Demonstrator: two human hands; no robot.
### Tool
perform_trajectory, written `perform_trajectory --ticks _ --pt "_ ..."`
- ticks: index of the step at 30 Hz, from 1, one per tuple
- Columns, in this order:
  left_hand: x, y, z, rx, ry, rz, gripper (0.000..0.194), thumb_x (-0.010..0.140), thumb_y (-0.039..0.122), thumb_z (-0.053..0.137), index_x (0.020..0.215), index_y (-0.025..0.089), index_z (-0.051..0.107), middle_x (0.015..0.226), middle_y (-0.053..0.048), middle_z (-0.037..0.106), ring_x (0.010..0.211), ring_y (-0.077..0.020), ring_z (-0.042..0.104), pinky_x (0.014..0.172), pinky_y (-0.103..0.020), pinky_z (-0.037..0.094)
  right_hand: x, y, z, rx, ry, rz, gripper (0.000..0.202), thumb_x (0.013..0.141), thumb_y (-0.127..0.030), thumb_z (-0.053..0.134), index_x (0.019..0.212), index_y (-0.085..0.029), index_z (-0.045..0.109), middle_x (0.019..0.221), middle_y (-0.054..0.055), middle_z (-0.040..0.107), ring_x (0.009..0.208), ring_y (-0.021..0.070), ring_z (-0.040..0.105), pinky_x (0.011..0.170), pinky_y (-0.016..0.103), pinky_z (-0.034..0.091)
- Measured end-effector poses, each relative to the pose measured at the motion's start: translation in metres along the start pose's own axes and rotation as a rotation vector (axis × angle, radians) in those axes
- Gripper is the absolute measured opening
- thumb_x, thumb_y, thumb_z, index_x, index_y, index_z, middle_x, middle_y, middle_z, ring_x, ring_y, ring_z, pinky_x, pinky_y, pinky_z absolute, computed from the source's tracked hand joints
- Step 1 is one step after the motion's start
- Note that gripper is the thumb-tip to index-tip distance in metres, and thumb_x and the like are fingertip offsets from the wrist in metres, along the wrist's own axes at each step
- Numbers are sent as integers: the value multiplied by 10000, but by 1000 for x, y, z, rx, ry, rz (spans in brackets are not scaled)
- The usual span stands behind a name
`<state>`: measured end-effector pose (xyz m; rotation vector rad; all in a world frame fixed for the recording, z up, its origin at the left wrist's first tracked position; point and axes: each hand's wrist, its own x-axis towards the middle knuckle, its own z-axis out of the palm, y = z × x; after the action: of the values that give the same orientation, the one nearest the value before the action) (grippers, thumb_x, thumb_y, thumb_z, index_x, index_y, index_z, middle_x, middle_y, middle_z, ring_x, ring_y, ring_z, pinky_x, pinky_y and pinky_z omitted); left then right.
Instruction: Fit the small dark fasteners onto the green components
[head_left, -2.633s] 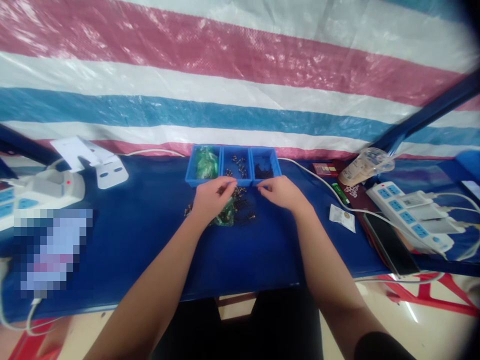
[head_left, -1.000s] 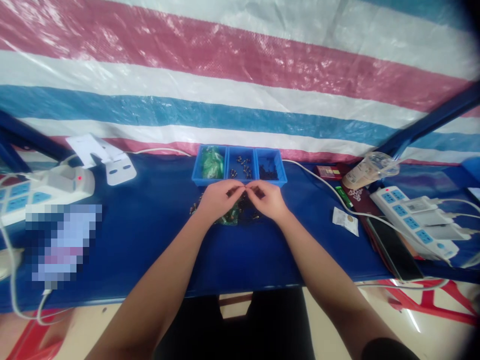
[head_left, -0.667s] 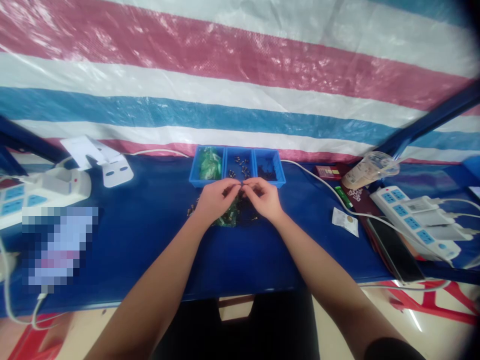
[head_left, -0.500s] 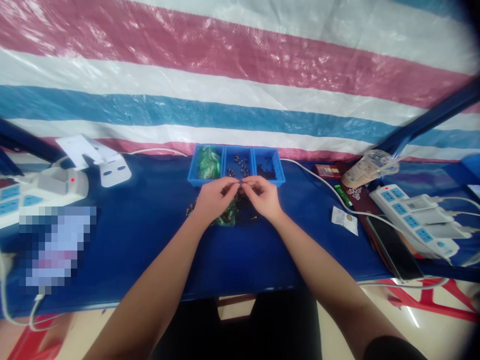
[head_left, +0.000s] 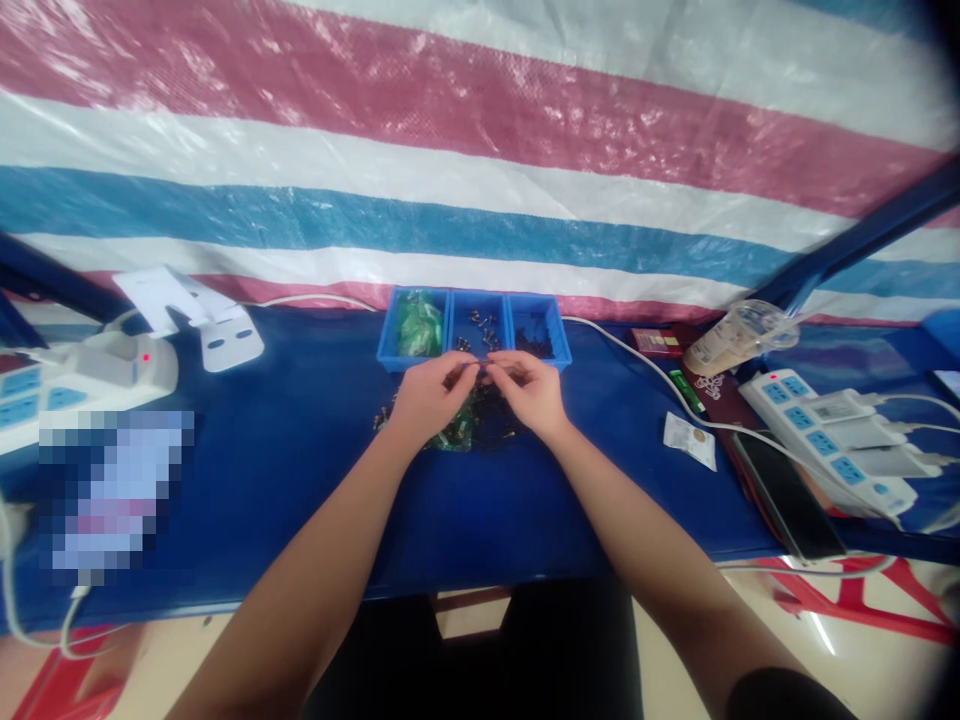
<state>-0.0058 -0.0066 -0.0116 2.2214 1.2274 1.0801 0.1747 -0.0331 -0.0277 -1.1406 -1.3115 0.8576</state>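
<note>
The fingertips of the left hand (head_left: pixel 431 395) and right hand (head_left: pixel 534 395) have come together, where a moment ago they were apart, and a thin dark piece (head_left: pixel 484 363) now shows between them. Both hands seem to be working on this one piece; each grip looks pinched on it, thumb against finger, though its exact shape is too small to tell. The piece is held above the blue surface (head_left: pixel 480 520), just in front of a blue three-compartment tray (head_left: pixel 397 364). The left compartment holds green plastic wrapping (head_left: pixel 420 325), the middle one small metallic parts (head_left: pixel 488 334) and the right one dark parts (head_left: pixel 534 345). Beneath and between the hands lies a loose pile of dark and brassy bits (head_left: pixel 496 425), with a green packet (head_left: pixel 456 435) beside it, partly hidden by the left hand. The tray's contents look much as they did, so nothing appears to have been added lately. Well to the right are a plastic cup (head_left: pixel 724 342), a small white packet (head_left: pixel 689 441) and a power strip (head_left: pixel 806 430).
</note>
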Motion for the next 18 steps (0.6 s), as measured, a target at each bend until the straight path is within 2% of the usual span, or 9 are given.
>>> perform_trajectory --ticks 4,15,18 --pt "0 0 1 -52 18 -27 232 971 353 588 1103 207 713 747 13 709 553 -88 578 597 -212 471 0 -1 0 30 -11 25 290 852 -445 738 1018 -208 725 849 49 800 735 192 779 692 330 646" --pt "-1 -1 2 -92 17 -45 190 967 356 602 1050 208 688 723 25 695 564 -91 593 602 -214 470 1 0 -3 15 -14 17 297 855 -446 736 1026 -204 742 858 57 806 757 205 784 726 348 651" --pt "-1 -4 4 -99 7 -63 205 980 371 576 1064 209 670 705 19 685 582 -112 619 606 -236 476 1 -1 -2 18 -18 14 316 864 -443 725 1086 -219 738 928 60 811 754 196 783 730 351 654"
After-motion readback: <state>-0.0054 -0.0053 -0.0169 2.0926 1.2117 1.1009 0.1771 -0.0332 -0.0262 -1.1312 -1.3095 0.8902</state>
